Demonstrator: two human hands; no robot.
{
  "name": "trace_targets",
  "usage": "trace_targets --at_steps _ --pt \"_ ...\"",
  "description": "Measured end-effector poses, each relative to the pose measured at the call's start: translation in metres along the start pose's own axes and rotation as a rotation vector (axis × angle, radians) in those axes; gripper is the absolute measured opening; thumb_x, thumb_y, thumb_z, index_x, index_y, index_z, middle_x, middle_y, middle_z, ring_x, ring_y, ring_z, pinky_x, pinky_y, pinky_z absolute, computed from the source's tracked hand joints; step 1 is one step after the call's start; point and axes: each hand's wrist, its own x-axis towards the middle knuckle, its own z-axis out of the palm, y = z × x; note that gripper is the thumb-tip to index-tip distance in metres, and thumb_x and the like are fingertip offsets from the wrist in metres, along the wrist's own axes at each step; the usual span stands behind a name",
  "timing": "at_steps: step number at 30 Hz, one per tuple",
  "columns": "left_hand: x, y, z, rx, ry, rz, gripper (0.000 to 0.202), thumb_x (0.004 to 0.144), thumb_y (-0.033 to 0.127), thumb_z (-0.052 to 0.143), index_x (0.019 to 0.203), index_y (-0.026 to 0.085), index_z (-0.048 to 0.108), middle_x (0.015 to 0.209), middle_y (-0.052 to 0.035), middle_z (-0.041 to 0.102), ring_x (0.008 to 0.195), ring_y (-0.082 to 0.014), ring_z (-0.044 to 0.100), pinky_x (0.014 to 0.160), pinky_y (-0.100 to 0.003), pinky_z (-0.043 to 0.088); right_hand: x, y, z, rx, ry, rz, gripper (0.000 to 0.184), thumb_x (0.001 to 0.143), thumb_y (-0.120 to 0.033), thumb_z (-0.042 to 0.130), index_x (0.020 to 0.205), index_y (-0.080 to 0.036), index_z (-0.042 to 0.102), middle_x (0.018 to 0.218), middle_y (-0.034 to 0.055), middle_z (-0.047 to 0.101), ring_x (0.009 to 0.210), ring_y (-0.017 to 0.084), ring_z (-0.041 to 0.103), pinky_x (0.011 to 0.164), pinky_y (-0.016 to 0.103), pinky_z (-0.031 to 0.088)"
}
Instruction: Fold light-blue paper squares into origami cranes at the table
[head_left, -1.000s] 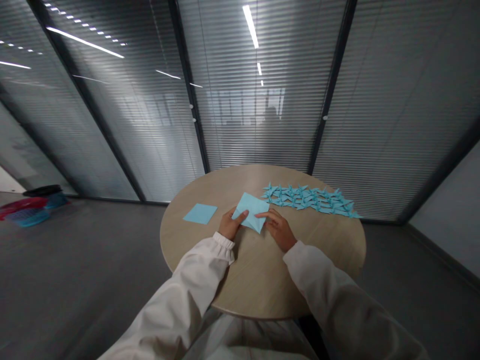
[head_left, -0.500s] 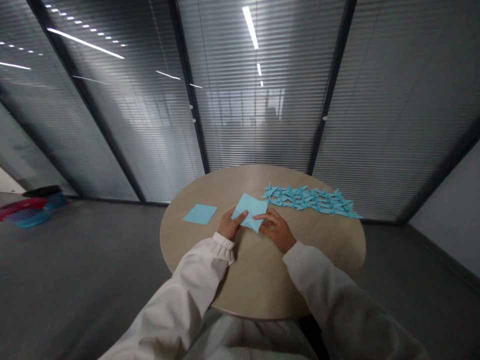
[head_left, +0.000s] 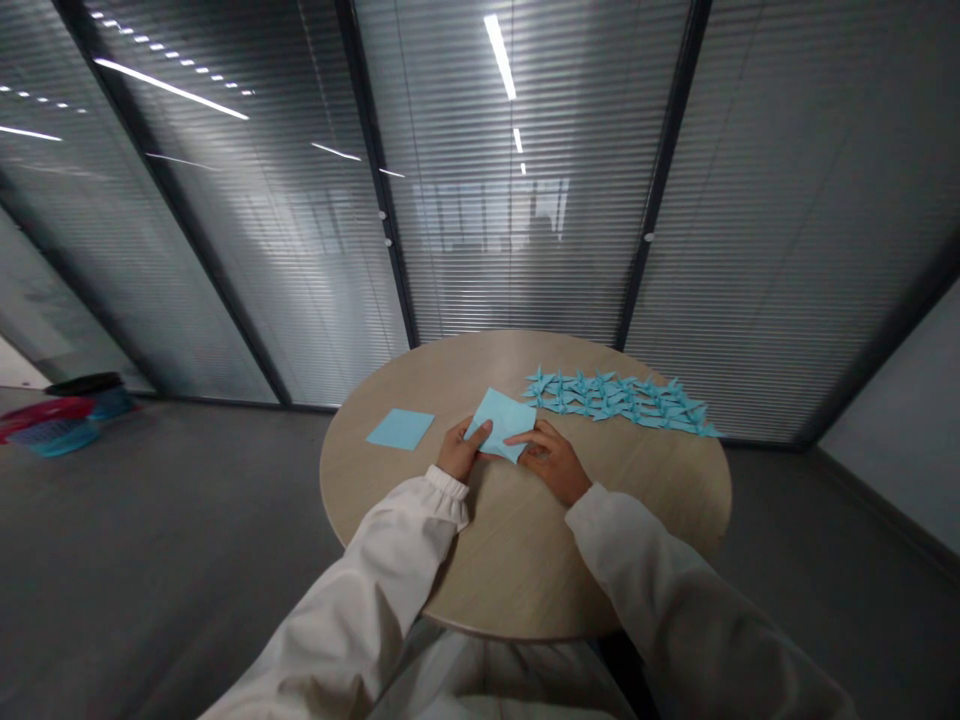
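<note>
Between my two hands is a light-blue sheet of origami paper (head_left: pixel 504 412), tilted up above the table with one corner pointing away from me. My left hand (head_left: pixel 460 447) is closed on its left edge, thumb on top and fingers underneath. At the lower right edge, my right hand (head_left: pixel 553 460) grips the sheet, its index finger stretched over the paper's face; the other fingers are partly hidden. Left of my hands, another blue paper stack or sheet (head_left: pixel 400 428) lies flat. Several folded blue paper cranes (head_left: pixel 619 396) stand in rows at the right rear of the table.
The round wooden table (head_left: pixel 517 560) has its near edge close to my lap. Behind it rises a glass partition with blinds (head_left: pixel 517 270). A red and blue basket (head_left: pixel 56 430) stands on the floor far left, beside a dark-rimmed bin (head_left: pixel 105 395).
My right index finger has shifted slightly left across the paper, and my left thumb has moved a little. The sheet, the cranes and the flat paper stay in place.
</note>
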Motion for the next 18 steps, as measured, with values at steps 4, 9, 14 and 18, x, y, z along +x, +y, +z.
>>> trace_targets --at_steps 4,9,14,18 --pt "-0.0005 0.0014 0.0008 -0.048 0.009 -0.017 0.051 0.063 0.046 0.069 0.099 0.01 0.062 0.074 -0.0063 0.069 0.065 -0.0192 0.064 0.053 -0.028 0.054 0.0003 0.0006 0.0004 -0.021 0.017 0.021 0.029 0.068 -0.012 0.056 0.09 -0.025 0.069 0.093 0.0032 0.051 0.081 0.013 0.053 0.07 0.026 0.047" --pt "-0.0013 0.0023 0.002 -0.113 0.045 -0.034 0.044 0.066 0.045 0.067 0.091 0.009 0.064 0.076 -0.008 0.069 0.07 -0.0207 0.065 0.055 -0.03 0.055 -0.0007 -0.0033 0.0 -0.067 0.012 0.034 0.026 0.07 -0.013 0.054 0.089 -0.023 0.069 0.086 0.0027 0.052 0.08 0.014 0.053 0.068 0.025 0.045" --pt "-0.0014 0.0038 0.0035 -0.142 0.072 -0.045 0.039 0.068 0.045 0.065 0.085 0.01 0.064 0.076 -0.0074 0.069 0.072 -0.0199 0.065 0.056 -0.029 0.056 -0.0012 -0.0029 0.0001 -0.086 0.003 0.056 0.023 0.071 -0.016 0.055 0.088 -0.023 0.068 0.09 0.0027 0.056 0.081 0.014 0.053 0.067 0.024 0.044" --pt "-0.0017 0.0049 0.0034 -0.09 0.033 -0.053 0.043 0.064 0.045 0.069 0.089 0.01 0.063 0.08 -0.0078 0.069 0.071 -0.0194 0.065 0.054 -0.027 0.055 -0.0004 -0.0021 0.0001 -0.08 0.002 0.054 0.022 0.071 -0.017 0.055 0.088 -0.023 0.068 0.092 0.0027 0.056 0.084 0.014 0.054 0.069 0.025 0.045"
